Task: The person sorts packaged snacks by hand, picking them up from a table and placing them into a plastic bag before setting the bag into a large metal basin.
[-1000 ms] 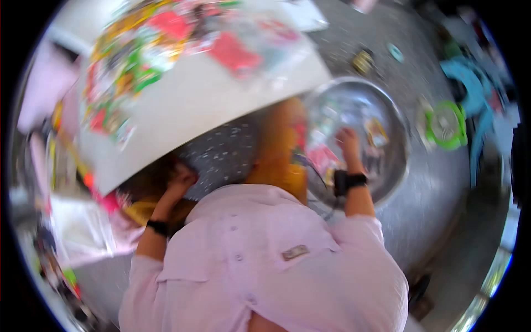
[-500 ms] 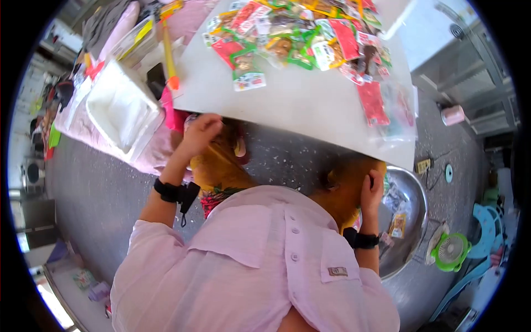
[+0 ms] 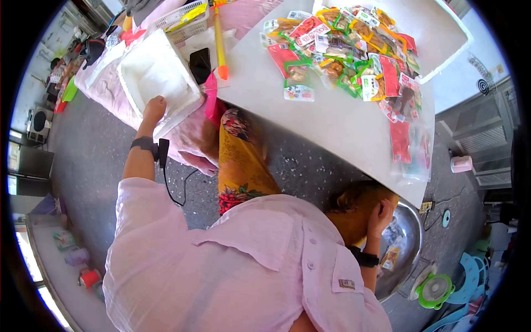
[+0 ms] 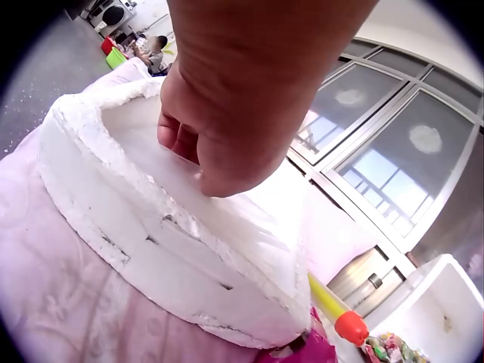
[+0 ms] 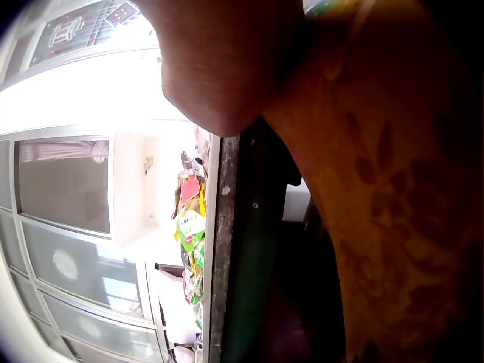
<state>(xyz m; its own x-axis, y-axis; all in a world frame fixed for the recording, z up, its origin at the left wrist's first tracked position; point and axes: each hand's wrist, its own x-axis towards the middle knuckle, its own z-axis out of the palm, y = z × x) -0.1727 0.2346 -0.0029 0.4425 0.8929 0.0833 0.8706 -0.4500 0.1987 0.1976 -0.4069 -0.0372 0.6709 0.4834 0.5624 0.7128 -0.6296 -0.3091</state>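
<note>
A white foam box (image 3: 145, 71) stands on a pink cloth at the left. My left hand (image 3: 154, 109) reaches over its near rim, and the fingers are bent down inside in the left wrist view. Pale, thin, film-like material (image 4: 257, 215) lies in the box under that hand; I cannot tell whether the fingers pinch it. My right hand (image 3: 379, 218) rests loosely curled on the mustard patterned trousers (image 3: 354, 218), near the table corner. A heap of vacuum-packed snack packets (image 3: 345, 52) lies on the white table (image 3: 332, 124).
A metal basin (image 3: 412, 232) with a few packets stands on the floor at the right, beside a green fan (image 3: 435, 290). A phone (image 3: 200, 65) and a yellow tube with an orange tip (image 3: 220, 50) lie near the foam box. Another white foam box (image 3: 445, 39) stands behind the packets.
My left hand has moved left from above the knee to the foam box. My right hand has come out of the basin onto the thigh. The head view has swung left.
</note>
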